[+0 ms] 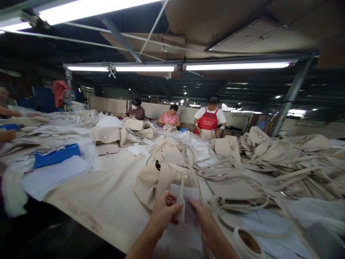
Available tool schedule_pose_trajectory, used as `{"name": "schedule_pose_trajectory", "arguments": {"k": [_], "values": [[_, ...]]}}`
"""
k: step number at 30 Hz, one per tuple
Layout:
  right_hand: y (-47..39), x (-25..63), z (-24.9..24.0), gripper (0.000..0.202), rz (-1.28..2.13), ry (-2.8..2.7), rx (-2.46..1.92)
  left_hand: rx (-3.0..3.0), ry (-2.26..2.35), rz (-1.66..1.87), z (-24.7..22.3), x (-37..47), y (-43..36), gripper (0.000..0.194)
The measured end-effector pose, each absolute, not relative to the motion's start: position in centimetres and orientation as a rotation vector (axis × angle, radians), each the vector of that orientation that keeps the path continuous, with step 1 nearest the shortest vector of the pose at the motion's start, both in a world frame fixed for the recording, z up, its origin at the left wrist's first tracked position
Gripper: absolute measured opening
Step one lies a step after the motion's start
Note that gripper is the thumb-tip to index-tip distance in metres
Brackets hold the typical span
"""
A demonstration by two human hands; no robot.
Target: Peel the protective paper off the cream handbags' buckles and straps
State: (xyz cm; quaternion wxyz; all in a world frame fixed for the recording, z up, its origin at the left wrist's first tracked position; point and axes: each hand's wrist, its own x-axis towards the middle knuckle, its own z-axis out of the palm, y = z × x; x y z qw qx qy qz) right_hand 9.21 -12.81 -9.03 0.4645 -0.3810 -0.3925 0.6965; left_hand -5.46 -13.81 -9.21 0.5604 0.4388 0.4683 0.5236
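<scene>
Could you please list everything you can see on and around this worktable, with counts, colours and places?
strap tab: one, cream, pinched between both hands
handbag: one, cream, on the table just beyond the hands
white sheet: one, white, under the hands
tape roll: one, white, near table edge, lower right
finished bags: several, cream, mid-table
strap pile: many, cream, heaped at right
blue tray: one, blue, left of table
table: one, cream-covered, centre
co-workers: three, seated at the far side; one wears a red apron
left hand: one, gripping the tab
right hand: one, touching the tab
</scene>
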Motion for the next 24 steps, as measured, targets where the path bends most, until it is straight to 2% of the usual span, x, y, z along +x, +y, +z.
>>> {"name": "schedule_pose_trajectory", "arguments": {"k": [6,12,17,20,24], "values": [[-11.3,7.6,-9.5,0.037,1.800,-0.774,-0.924,1.026,1.176,1.376,-10.6,-4.7,-14.1,0.040],[-11.2,7.3,-9.3,0.040,1.705,-0.750,-0.914,1.140,1.312,1.443,-11.0,-4.7,-14.5,0.037],[-11.0,6.9,-9.2,0.046,1.697,-0.701,-0.942,1.307,1.636,1.605,-11.1,-5.6,-15.6,0.068],[-10.8,6.9,-9.3,0.044,1.691,-0.702,-0.920,1.097,1.410,1.671,-11.7,-6.1,-15.9,0.066],[-10.8,6.8,-9.6,0.041,1.702,-0.701,-0.932,0.705,0.968,1.454,-13.5,-5.0,-15.8,0.066]]}}
